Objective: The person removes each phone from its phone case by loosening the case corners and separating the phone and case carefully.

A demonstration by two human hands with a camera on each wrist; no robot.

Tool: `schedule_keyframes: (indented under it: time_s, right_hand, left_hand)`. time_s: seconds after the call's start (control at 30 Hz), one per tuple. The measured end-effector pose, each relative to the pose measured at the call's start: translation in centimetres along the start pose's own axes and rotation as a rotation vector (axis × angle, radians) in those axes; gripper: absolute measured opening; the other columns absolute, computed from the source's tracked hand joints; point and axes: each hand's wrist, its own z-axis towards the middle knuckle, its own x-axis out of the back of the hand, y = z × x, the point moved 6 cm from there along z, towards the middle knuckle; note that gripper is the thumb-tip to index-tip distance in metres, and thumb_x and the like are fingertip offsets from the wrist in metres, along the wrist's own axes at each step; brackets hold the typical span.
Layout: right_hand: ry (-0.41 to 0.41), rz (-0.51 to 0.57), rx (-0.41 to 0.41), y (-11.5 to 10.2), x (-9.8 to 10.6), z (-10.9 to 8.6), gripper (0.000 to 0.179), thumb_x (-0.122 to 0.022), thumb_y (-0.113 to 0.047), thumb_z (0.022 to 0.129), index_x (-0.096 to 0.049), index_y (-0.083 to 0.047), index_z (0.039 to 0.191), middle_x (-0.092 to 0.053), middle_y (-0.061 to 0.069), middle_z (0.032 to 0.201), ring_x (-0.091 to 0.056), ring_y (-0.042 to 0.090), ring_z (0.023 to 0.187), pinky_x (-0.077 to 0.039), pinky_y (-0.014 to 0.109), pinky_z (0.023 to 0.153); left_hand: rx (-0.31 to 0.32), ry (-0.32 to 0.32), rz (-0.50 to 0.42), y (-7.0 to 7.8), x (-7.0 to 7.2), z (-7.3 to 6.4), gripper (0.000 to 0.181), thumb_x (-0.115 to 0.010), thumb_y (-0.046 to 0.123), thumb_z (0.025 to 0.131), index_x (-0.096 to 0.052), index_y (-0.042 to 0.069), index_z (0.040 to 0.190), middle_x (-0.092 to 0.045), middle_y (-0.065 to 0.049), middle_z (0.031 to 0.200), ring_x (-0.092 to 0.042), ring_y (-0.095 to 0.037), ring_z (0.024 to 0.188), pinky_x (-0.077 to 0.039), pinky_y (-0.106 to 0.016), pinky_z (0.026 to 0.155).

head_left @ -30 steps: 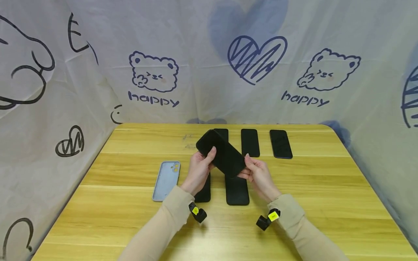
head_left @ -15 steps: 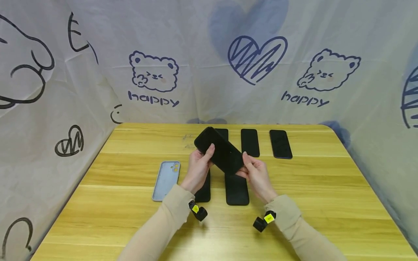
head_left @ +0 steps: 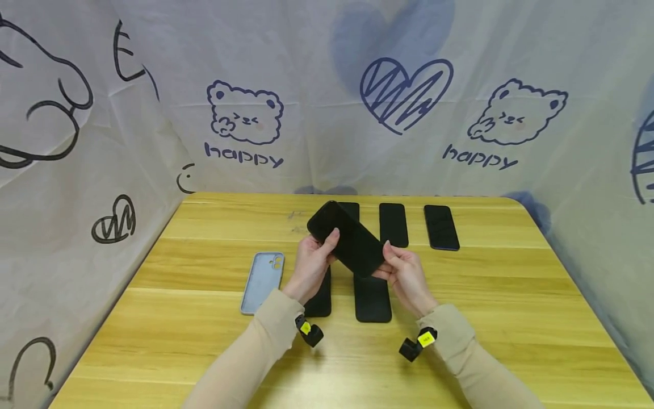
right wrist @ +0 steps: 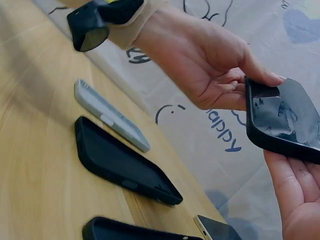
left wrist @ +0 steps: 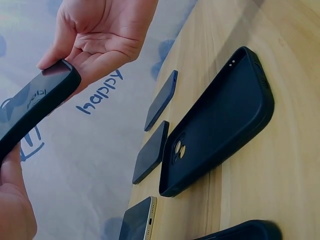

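Note:
A black phone in a black case (head_left: 352,241) is held aloft and slanted above the table by both hands. My left hand (head_left: 309,264) grips its left part, thumb lying on the dark screen. At the lower right corner, my right hand (head_left: 406,275) pinches the edge between thumb and fingers. The glossy screen (right wrist: 282,112) and the raised case rim show in the right wrist view. Below the hands lie two black phone cases, a right one (head_left: 373,301) and a left one (head_left: 319,298) partly hidden by the left hand. The right one's hollow inside (left wrist: 215,120) faces up in the left wrist view.
Left of the left hand lies a light blue phone case (head_left: 262,283), inside up. Along the back of the wooden table (head_left: 511,318) are three dark phones: one partly covered by the held phone (head_left: 351,209), a middle one (head_left: 393,225) and a right one (head_left: 441,227). A printed curtain hangs behind.
The held phone and both hands rose slightly and came back down to nearly the same spot. The grip of both hands stays the same. The head view has shifted a little.

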Motion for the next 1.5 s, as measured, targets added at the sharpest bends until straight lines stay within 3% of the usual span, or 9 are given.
schedule_keyframes:
  time_s: [0.27,0.43,0.63,1.0,1.3,1.5]
  right_hand:
    - [-0.088,0.182,-0.086,0.1,0.0,0.2,0.044,-0.038,-0.019,0.111,-0.079,-0.017,0.093,-0.080,-0.002,0.091,-0.077,0.011,0.088,-0.062,0.030,0.079]
    - [-0.166,0.294,-0.162,0.2,0.0,0.0,0.037,-0.042,-0.019,0.110,-0.077,-0.014,0.099,-0.080,0.000,0.094,-0.076,0.014,0.097,-0.060,0.033,0.088]
    - [-0.172,0.379,-0.262,0.8,0.0,-0.3,0.034,-0.040,-0.017,0.110,-0.073,-0.013,0.104,-0.079,0.002,0.098,-0.075,0.016,0.103,-0.059,0.035,0.094]
    - [-0.198,0.435,-0.299,1.2,-0.1,-0.2,0.038,-0.035,-0.016,0.111,-0.072,-0.010,0.105,-0.079,0.005,0.098,-0.075,0.018,0.103,-0.059,0.036,0.093]
    - [-0.231,0.463,-0.325,1.4,-0.3,-0.3,0.035,-0.036,-0.017,0.111,-0.070,-0.008,0.105,-0.078,0.006,0.093,-0.075,0.018,0.100,-0.058,0.036,0.093]
    - [-0.231,0.470,-0.336,1.6,-0.3,-0.1,0.031,-0.037,-0.017,0.111,-0.066,-0.010,0.104,-0.077,0.005,0.091,-0.074,0.018,0.096,-0.058,0.035,0.090]
  left_hand:
    - [0.013,-0.024,-0.012,0.1,-0.2,0.3,0.012,-0.055,0.015,0.105,-0.066,0.011,0.107,-0.074,0.007,0.092,-0.068,-0.003,0.079,-0.052,-0.017,0.070]
    - [0.023,-0.040,0.001,0.1,-0.3,0.4,0.010,-0.056,0.016,0.104,-0.066,0.014,0.102,-0.073,0.008,0.088,-0.066,-0.002,0.075,-0.048,-0.016,0.065]
    - [0.030,-0.048,-0.007,-0.1,0.0,0.3,0.011,-0.055,0.016,0.105,-0.065,0.015,0.100,-0.074,0.008,0.087,-0.068,-0.003,0.076,-0.053,-0.017,0.069]
    - [0.021,-0.064,0.020,-0.2,0.3,0.4,0.013,-0.055,0.018,0.105,-0.065,0.017,0.097,-0.072,0.010,0.082,-0.058,-0.002,0.064,-0.036,-0.018,0.057]
    - [0.039,-0.086,0.010,-0.2,0.6,0.1,0.012,-0.054,0.018,0.105,-0.065,0.017,0.100,-0.074,0.010,0.085,-0.061,-0.002,0.068,-0.042,-0.017,0.061]
    - [0.039,-0.098,-0.022,-0.2,0.6,0.0,0.010,-0.055,0.020,0.105,-0.064,0.016,0.104,-0.074,0.009,0.090,-0.068,-0.003,0.076,-0.052,-0.016,0.069]
